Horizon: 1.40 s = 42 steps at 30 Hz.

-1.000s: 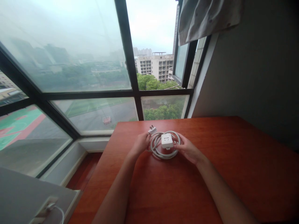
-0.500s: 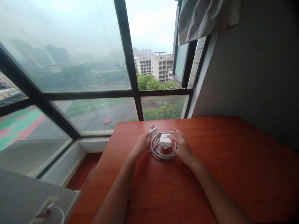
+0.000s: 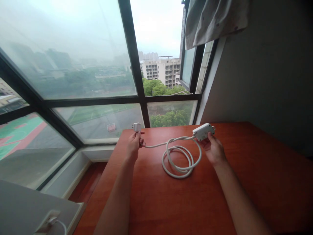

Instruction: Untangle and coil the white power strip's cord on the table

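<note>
My left hand [image 3: 135, 143] pinches a white plug [image 3: 137, 127] at its base, prongs pointing left, raised near the table's far left corner. On the right, my right hand [image 3: 214, 148] grips a white power strip [image 3: 203, 131], tilted and lifted, with the thumb across its near face. Between the hands runs the pale cord [image 3: 178, 177], which joins plug and strip. Its loose loops lie on the reddish-brown wooden table [image 3: 166, 205], and they cross one another.
Beyond the table stand windows with a dark frame [image 3: 97, 102]; one sash [image 3: 190, 68] is swung open. A curtain [image 3: 216, 21] hangs at upper right beside a grey wall [image 3: 266, 71]. At lower left, a wall socket [image 3: 50, 220] has a white cord plugged in.
The hands have moved apart, plug going left and power strip going right, both raised. The neat coil has loosened into wider loops, with cord drawn out toward each hand.
</note>
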### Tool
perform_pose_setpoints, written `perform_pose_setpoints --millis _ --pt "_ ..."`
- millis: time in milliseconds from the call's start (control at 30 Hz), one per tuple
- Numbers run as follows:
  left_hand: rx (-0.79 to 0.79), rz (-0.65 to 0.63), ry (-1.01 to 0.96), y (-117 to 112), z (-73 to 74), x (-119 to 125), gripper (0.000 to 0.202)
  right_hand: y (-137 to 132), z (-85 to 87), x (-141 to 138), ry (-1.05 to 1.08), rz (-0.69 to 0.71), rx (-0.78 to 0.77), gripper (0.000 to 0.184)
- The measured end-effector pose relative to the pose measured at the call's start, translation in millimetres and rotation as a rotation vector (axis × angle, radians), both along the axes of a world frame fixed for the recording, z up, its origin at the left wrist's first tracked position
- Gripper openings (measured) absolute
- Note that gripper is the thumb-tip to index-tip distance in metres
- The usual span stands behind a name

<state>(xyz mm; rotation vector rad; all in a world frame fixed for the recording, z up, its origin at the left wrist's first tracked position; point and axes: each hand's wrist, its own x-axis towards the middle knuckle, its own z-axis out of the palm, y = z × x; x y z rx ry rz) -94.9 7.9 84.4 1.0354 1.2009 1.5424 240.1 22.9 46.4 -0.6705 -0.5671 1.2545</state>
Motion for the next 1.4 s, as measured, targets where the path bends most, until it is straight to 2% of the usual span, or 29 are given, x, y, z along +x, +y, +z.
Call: perform_pose_setpoints --millis 133,300,433,567,667,767,867,967,1033,1133,1233,1333,1400 --pt "0.046 0.063 -0.040 0.4 6.9 -10.0 0.032 0.4 3.7 16.5 0.047 -0.009 -0.044 0.027" --pt "0.107 0.222 -0.157 -0.7 15.3 -25.8 0.027 7.1 4.8 43.3 0.092 -0.134 -0.152 0.013" --pt "0.163 0.388 -0.226 -3.0 17.9 -51.3 0.023 11.2 10.6 65.1 0.099 -0.187 -0.248 0.017" --pt "0.186 0.512 -0.242 -5.4 18.8 -79.5 0.021 15.0 16.5 80.7 0.074 -0.201 -0.256 0.019" --pt "0.208 0.640 -0.174 -6.3 19.7 -90.1 0.022 20.8 12.1 83.4 0.057 -0.234 -0.279 0.017" --pt "0.246 0.700 0.092 -8.6 22.6 -86.8 0.025 26.7 -0.1 76.3 0.016 -0.379 -0.336 0.018" --pt "0.208 0.606 0.651 -15.2 28.8 -74.0 0.026 28.9 -12.4 67.9 -0.054 -0.489 -0.313 0.023" --pt "0.131 0.379 1.235 -25.1 34.8 -57.2 0.023 28.8 -21.3 67.1 -0.176 -0.415 -0.244 0.032" --pt "0.106 0.189 1.461 -31.1 36.8 -46.5 0.021 29.8 -27.0 71.0 -0.342 -0.442 -0.256 0.036" --pt "0.107 -0.001 1.555 -35.9 36.3 -35.0 0.022 33.0 -36.3 79.7 -0.743 -0.513 -0.416 0.038" --pt "0.137 -0.075 1.448 -35.9 33.4 -30.3 0.024 32.7 -41.0 87.9 -1.077 -0.445 -0.583 0.039" --pt "0.163 -0.114 1.320 -34.1 30.0 -29.6 0.025 23.5 -36.2 92.3 -1.211 -0.356 -0.684 0.036" --pt "0.172 -0.117 1.258 -33.3 27.6 -29.1 0.024 13.8 -28.8 91.1 -1.208 -0.372 -0.601 0.027"
